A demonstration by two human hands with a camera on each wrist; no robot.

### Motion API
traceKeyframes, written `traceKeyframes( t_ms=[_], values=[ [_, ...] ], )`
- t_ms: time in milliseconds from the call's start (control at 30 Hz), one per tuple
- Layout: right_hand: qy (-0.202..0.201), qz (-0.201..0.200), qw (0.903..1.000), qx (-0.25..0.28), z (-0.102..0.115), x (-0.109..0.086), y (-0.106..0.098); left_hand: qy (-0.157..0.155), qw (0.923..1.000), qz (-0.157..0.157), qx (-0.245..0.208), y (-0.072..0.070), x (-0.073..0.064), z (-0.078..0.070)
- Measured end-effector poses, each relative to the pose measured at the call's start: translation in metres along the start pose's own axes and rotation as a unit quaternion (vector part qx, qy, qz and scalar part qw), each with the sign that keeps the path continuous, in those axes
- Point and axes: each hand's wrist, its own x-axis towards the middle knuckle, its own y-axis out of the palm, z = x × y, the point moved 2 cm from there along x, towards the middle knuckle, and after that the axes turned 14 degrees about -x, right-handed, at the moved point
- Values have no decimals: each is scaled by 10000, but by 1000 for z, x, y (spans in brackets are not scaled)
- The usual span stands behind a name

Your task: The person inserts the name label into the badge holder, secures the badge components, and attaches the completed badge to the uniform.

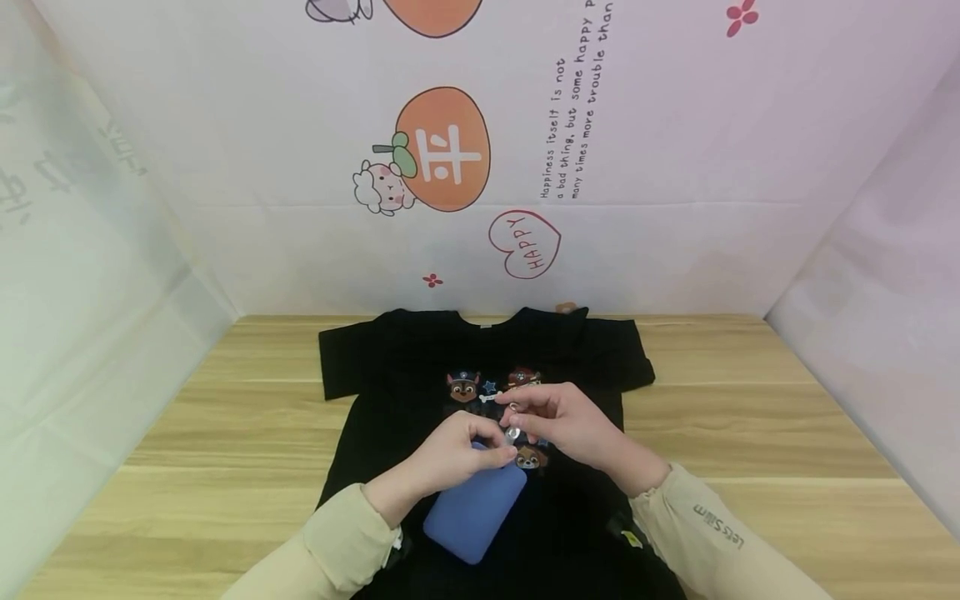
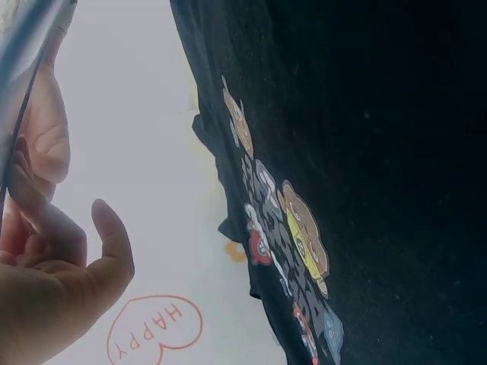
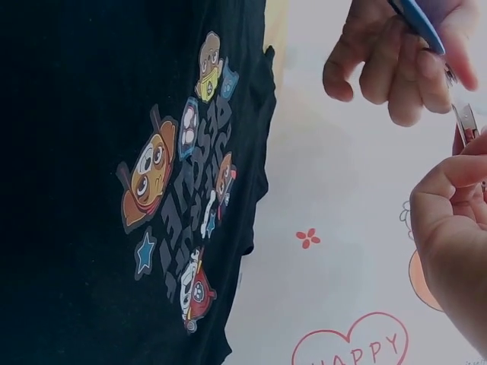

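A flat blue case [image 1: 476, 512] with rounded corners hangs tilted over a black T-shirt [image 1: 397, 433]. My left hand [image 1: 459, 450] grips the case by its upper end, thumb on top. Just right of it, my right hand [image 1: 573, 421] pinches a small shiny metal clip [image 1: 513, 434] at that end. In the right wrist view the clip [image 3: 466, 122] shows silver between the two hands, and the case [image 3: 420, 24] appears nearly edge-on. How the clip joins the case is hidden by fingers. Cartoon dog prints [image 1: 463, 386] decorate the shirt beneath.
The T-shirt lies spread on a wood-grain table [image 1: 750, 433]. A white printed cloth [image 1: 300, 250] stands behind the table, and pale cloth walls [image 1: 877, 250] close off both sides. Black wrist straps [image 1: 626, 529] sit at my sleeves.
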Motion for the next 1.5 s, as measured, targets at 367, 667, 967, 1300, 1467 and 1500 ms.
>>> traceKeyframes(
  t_ms=[367, 667, 967, 1300, 1467, 1500],
  values=[
    [40, -42, 10000, -65, -2, -1, 1, -170, 9995, -245, 79, 5, 1, 1],
    [-8, 23, 10000, -87, -3, -2, 2, -208, 9990, -366, 148, 8, 0, -1],
    [-6, -370, 9981, -491, -7, -4, -1, -63, 9992, -376, 96, 10, 2, 0],
    [127, -899, 9934, -695, -16, -15, -11, 128, 9985, -509, 119, 12, 1, -5],
    [176, -990, 9920, -758, -19, -21, -15, 271, 9983, -500, 112, 13, 3, -5],
    [176, -1003, 9920, -752, -19, -22, -16, 302, 9984, -479, 90, 13, 3, -5]
  ],
)
